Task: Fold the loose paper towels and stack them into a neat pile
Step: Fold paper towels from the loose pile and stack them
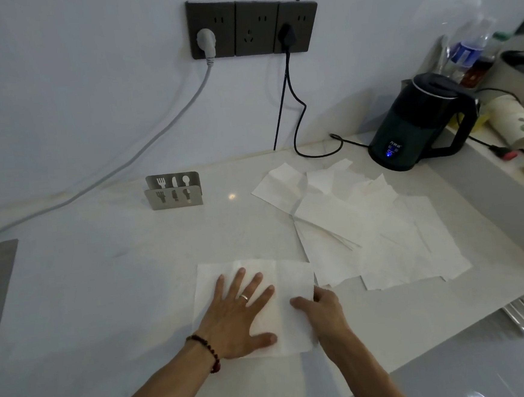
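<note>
At the far left a grey cable [143, 146] runs down from the wall sockets [252, 26] across the pale bench [105, 289]. Further right stands a metal napkin holder [174, 191] with cutlery cut-outs, near the wall. Near the front edge lies one paper towel [287, 277], spread flat. The left hand [241, 315] presses on it palm down, its fingers [254, 282] splayed wide and gripping nothing — a ring on one, a dark bead bracelet [208, 351] at the wrist. Just to its right the right hand [324, 312] sits at the towel's right edge, thumb lying on top of the sheet and the other fingers curled at or under the edge; whether they actually pinch the paper cannot be told. Just right of this sheet and beyond it, the loose paper towels [365, 218] lie in an untidy overlapping spread, unfolded and creased. Behind them a dark electric kettle [421, 123] stands with a blue light lit on its base, and a paper cup [513, 122] lies tilted at the far right.
</note>
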Demonstrator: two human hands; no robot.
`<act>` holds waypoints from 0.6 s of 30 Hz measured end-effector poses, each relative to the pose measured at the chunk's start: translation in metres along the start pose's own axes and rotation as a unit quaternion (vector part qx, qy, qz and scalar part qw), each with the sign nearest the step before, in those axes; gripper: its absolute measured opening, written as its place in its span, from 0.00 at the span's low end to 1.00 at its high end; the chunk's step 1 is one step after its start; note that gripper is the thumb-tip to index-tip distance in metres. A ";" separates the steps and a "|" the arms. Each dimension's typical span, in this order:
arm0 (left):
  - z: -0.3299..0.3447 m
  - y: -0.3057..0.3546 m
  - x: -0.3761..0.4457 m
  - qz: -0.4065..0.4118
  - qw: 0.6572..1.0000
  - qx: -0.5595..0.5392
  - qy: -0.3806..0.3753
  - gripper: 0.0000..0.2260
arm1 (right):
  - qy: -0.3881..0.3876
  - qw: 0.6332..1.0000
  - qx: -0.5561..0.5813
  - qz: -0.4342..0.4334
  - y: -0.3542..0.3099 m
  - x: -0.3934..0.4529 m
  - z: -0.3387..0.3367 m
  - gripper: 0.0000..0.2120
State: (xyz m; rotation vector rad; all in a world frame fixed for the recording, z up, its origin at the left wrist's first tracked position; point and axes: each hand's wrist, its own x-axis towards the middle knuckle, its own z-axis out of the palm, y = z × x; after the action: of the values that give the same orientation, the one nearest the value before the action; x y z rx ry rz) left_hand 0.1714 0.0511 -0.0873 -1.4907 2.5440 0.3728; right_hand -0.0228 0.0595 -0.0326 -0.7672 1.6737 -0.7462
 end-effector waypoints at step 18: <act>-0.041 -0.003 -0.002 -0.322 0.898 -0.292 0.069 0.07 | -0.092 0.874 -0.417 -0.232 0.009 0.017 0.012 0.23</act>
State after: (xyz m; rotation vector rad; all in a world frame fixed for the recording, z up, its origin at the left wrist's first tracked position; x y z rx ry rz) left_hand 0.1740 0.0397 -0.0479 -2.5212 1.9134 0.9996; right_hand -0.0153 0.0499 -0.0515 -1.8346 1.6252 -0.2018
